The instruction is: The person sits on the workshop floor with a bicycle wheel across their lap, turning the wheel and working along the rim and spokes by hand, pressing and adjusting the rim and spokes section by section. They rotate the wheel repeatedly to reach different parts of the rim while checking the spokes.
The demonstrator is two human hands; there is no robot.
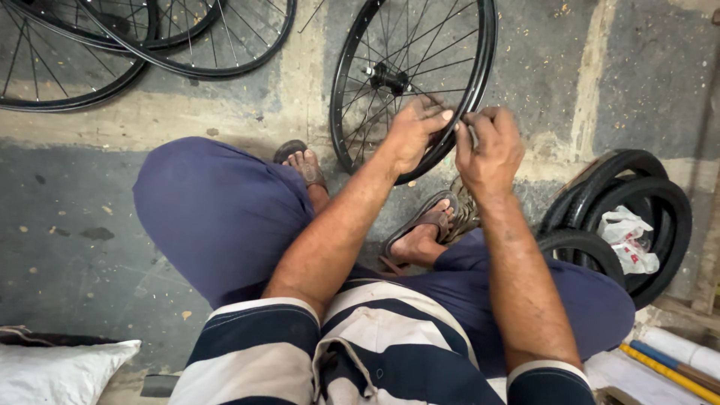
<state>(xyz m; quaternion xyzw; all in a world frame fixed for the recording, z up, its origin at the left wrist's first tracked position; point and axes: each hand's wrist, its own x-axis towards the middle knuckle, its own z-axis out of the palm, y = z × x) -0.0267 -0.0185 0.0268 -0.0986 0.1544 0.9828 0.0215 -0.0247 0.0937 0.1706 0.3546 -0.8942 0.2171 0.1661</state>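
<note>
On the concrete floor, a person sits cross-legged in dark blue trousers and a striped shirt, working on a black spoked bicycle wheel rim [480, 67] that stands upright in front of the sandalled feet, at twelve o'clock from the lap. The left hand [415, 133] is curled over the lower edge of the rim, its fingers [435, 112] half closed and pressing on the black metal, thumb tucked beneath. The right hand [491, 146] sits just beside it at three o'clock, the two hands almost touching. Its fingers are pinched tightly together on a small thin grey metal tool [472, 135] held against the rim; what kind of tool it is cannot be told.

At ten o'clock, two more black spoked wheels [150, 37] lie flat on the floor, overlapping. At four o'clock from the hands, a stack of black rubber tyres [645, 195] leans by the wall with a crumpled white plastic bag [628, 238] inside it. At seven o'clock, low in the view, lies a white woven sack [60, 371]. At five o'clock, white, blue and yellow rods [675, 364] rest together.
</note>
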